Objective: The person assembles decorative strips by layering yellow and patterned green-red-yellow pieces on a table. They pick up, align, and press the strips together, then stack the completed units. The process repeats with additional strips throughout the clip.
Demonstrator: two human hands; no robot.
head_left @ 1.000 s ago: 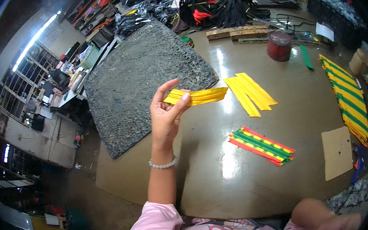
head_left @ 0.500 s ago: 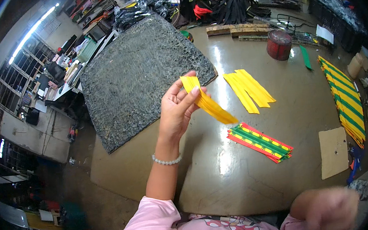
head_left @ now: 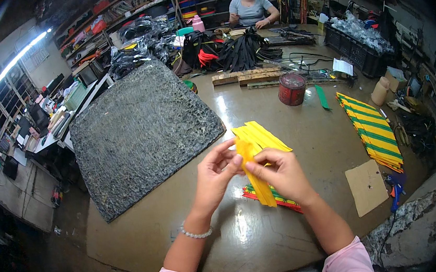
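The left hand and the right hand both have thumb and fingers clamped on a flat bundle of bright yellow fabric-like strips, held tilted above a glossy brown tabletop. Behind the bundle lie loose yellow strips, and partly hidden beneath it in view are red, green and yellow patterned strips; a rough dark-grey slab rests to the left.
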